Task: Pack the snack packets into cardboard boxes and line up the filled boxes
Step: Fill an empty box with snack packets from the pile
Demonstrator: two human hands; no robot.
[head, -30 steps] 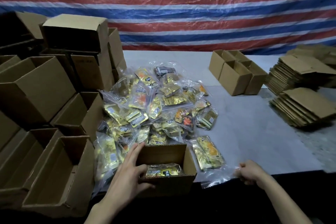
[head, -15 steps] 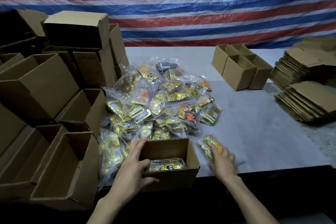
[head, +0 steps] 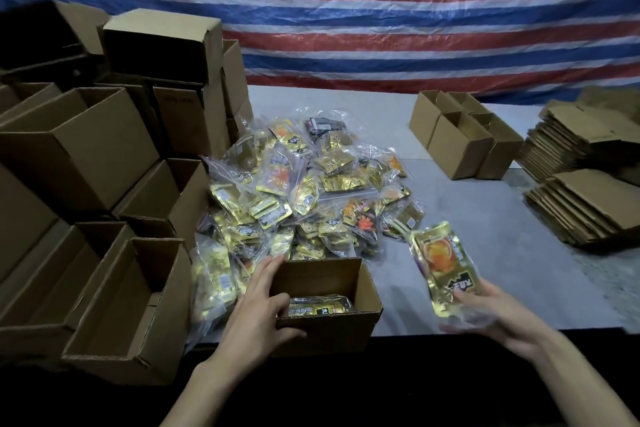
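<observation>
An open cardboard box [head: 332,331] stands at the table's near edge with one gold snack packet [head: 318,307] lying inside. My left hand [head: 258,315] grips the box's left wall, thumb on the front. My right hand [head: 491,314] holds a gold snack packet in clear plastic [head: 438,265] by its lower end, lifted off the table to the right of the box. A large heap of gold snack packets [head: 304,191] lies just behind the box.
Open empty boxes [head: 124,308] are stacked at the left, reaching high. Three small open boxes [head: 464,135] stand at the back right. Stacks of flattened cardboard [head: 585,204] lie at the far right. A striped tarp [head: 381,17] hangs behind the grey table [head: 502,253].
My right hand moved from the table edge onto a packet lying right of the box, then lifted it up and to the right. My left hand stayed on the box.
</observation>
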